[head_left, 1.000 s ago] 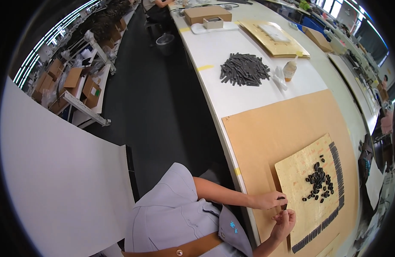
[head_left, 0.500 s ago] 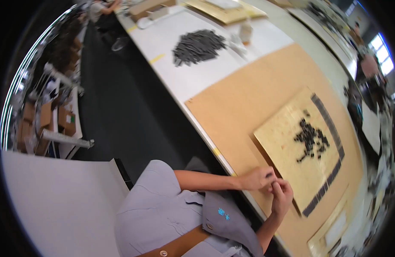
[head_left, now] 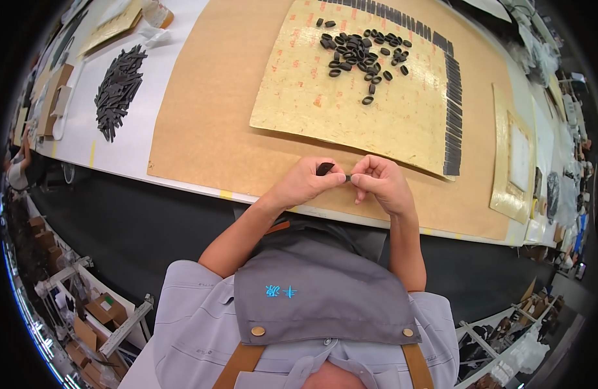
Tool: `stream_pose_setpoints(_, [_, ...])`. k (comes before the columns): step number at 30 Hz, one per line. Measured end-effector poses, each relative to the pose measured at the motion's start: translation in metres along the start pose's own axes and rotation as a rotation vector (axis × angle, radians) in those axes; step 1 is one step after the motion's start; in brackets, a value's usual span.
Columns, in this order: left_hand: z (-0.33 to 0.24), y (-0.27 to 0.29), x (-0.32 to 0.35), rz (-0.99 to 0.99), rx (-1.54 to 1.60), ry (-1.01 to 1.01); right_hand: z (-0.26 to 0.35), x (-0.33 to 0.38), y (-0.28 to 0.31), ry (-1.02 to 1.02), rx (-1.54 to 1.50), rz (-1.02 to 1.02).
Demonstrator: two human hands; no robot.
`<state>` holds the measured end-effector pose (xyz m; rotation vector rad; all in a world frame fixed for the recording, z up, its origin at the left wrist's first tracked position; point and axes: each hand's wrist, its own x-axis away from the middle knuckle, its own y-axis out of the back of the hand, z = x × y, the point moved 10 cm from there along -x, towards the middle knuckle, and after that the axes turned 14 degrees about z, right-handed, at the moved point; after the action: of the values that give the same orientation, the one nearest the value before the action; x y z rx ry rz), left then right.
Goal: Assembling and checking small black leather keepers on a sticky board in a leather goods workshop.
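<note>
Both hands meet just in front of the near edge of a yellowish board (head_left: pixel 299 97). Between the thumb and fingers of my left hand (head_left: pixel 305 183), a small black strip (head_left: pixel 324 169) sticks up. The fingertips of my right hand (head_left: pixel 384 184) pinch a dark bit next to the left thumb tip; whether it belongs to the same strip is hidden by the fingers. On the board lies a loose heap of small black oval loops (head_left: pixel 354 48). Flat black strips (head_left: pixel 453 110) stand side by side in a row along the board's right and far edges.
A pile of dark strips (head_left: pixel 119 91) lies on the white table at the left. Brown paper (head_left: pixel 201 110) covers the table beneath the board. At the right rests another yellowish panel (head_left: pixel 503 155) with a white sheet. A cardboard box (head_left: pixel 56 97) stands far left.
The head view has turned and straightened, so the board now lies ahead, beyond my hands. My hands stay together at the fingertips, with a dark piece between them in both frames.
</note>
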<state>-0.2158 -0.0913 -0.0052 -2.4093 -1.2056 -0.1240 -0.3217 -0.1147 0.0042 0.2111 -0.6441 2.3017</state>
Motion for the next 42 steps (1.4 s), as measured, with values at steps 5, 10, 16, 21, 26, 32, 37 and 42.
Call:
stream_pose_setpoints(5, [0.003,0.005,0.002,-0.061,-0.080,0.007,-0.006,-0.002,-0.003,-0.040,0.038,0.013])
stream_pose_setpoints(10, [0.006,0.010,0.001,-0.112,-0.047,0.049,-0.001,0.003,-0.004,0.037,-0.058,0.030])
stream_pose_setpoints(16, [0.004,0.011,0.000,-0.137,-0.056,0.038,-0.009,0.005,0.004,0.072,-0.074,0.114])
stream_pose_setpoints(21, [0.006,0.010,-0.003,-0.127,-0.116,0.011,-0.008,0.005,0.005,0.031,-0.059,0.095])
stream_pose_setpoints(26, [0.006,0.010,-0.003,-0.127,-0.153,0.046,-0.007,0.004,-0.001,-0.033,-0.026,0.070])
stream_pose_setpoints(32, [0.010,0.011,-0.004,-0.119,-0.163,0.072,-0.008,-0.001,-0.003,-0.019,-0.033,0.011])
stream_pose_setpoints(37, [0.009,0.010,-0.004,-0.116,-0.179,0.083,-0.011,-0.001,0.000,-0.024,-0.022,-0.004])
stream_pose_setpoints(42, [0.011,0.011,-0.004,-0.115,-0.181,0.086,-0.012,-0.002,0.001,-0.019,-0.024,-0.009])
